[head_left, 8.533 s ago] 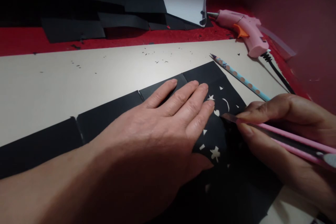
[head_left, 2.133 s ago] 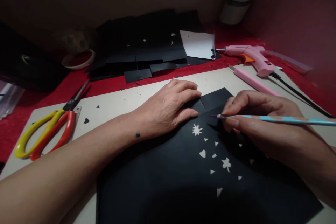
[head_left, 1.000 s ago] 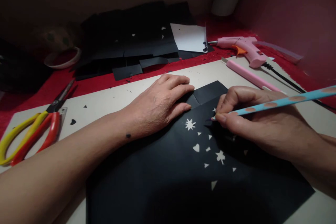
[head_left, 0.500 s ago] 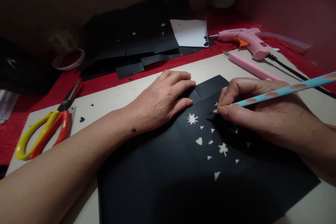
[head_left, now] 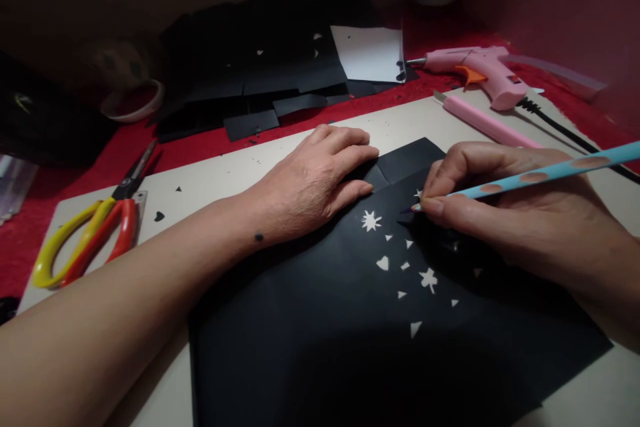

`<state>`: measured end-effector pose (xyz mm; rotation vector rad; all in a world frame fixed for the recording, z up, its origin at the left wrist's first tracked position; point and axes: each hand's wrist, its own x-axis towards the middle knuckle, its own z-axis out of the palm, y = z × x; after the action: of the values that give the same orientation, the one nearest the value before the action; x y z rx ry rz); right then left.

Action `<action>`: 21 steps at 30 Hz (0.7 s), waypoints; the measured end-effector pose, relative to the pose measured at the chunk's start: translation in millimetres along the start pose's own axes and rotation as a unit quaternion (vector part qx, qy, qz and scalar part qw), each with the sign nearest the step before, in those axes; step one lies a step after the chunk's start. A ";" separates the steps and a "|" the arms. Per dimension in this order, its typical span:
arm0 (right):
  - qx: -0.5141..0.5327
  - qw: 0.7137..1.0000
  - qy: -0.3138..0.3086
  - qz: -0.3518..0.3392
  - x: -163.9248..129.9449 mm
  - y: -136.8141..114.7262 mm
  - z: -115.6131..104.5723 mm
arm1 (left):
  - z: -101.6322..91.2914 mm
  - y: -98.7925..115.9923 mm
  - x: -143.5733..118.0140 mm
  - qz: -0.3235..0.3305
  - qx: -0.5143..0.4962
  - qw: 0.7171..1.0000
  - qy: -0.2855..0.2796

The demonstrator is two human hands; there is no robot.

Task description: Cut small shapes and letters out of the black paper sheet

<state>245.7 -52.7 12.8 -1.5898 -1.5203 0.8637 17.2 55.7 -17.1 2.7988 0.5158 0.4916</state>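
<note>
Left hand: flat, palm down, fingers together and slightly curled, pressing on the far edge of the black sheet; nothing gripped.
Right hand: fingers pinched shut around the pencil near its tip, heel of the hand resting over the sheet's right part.
Pencil: light blue with tan dots, tilted low, point down on the sheet just right of the burst-shaped cutout, shaft running off to the right edge of view.
Black sheet: lying flat on the pale board, near and centre, creased at its far end under the left fingers; small cutouts showing pale through it, namely a burst, a heart, a star and several triangles, clustered between the two hands.
Pale board: under the sheet, on a red cloth, sprinkled with tiny black scraps.
Scissors: yellow and red handles, closed, at the board's left edge, well apart from both hands.
Pink craft knife: lying on the board beyond the right hand.
Pink glue gun: on its side at the far right, black cord trailing right.
Black paper pile: far centre on the red cloth, a white sheet on its right end.
</note>
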 end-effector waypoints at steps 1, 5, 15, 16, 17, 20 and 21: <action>0.002 1.000 0.002 0.000 0.0 0.3 -0.2 | 0.4 -0.2 -0.1 0.001 0.002 1.000 0.002; 0.011 1.000 0.004 -0.009 0.5 3.0 0.4 | 1.5 -0.6 -0.4 0.005 0.010 1.000 0.014; 0.019 1.000 0.003 0.009 -2.2 0.2 -1.3 | 1.4 -4.8 0.5 0.017 0.016 1.000 0.018; 0.022 1.000 0.001 0.006 -2.2 0.4 -0.9 | 2.0 -5.1 0.6 0.019 0.018 0.999 0.020; 0.024 1.000 -0.003 0.003 -2.1 0.5 -0.4 | 2.6 -5.2 0.8 0.020 0.021 0.999 0.022; 0.034 0.999 -0.010 -0.001 -1.0 0.9 1.1 | 3.9 -4.8 1.2 0.015 0.028 0.999 0.022; 0.036 0.999 -0.013 -0.001 -0.5 0.8 1.4 | 4.0 -4.6 1.3 0.012 0.030 0.999 0.021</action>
<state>244.9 -53.1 11.4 -1.5312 -1.4913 0.9308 18.5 59.6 -21.8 2.8606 0.5134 0.5486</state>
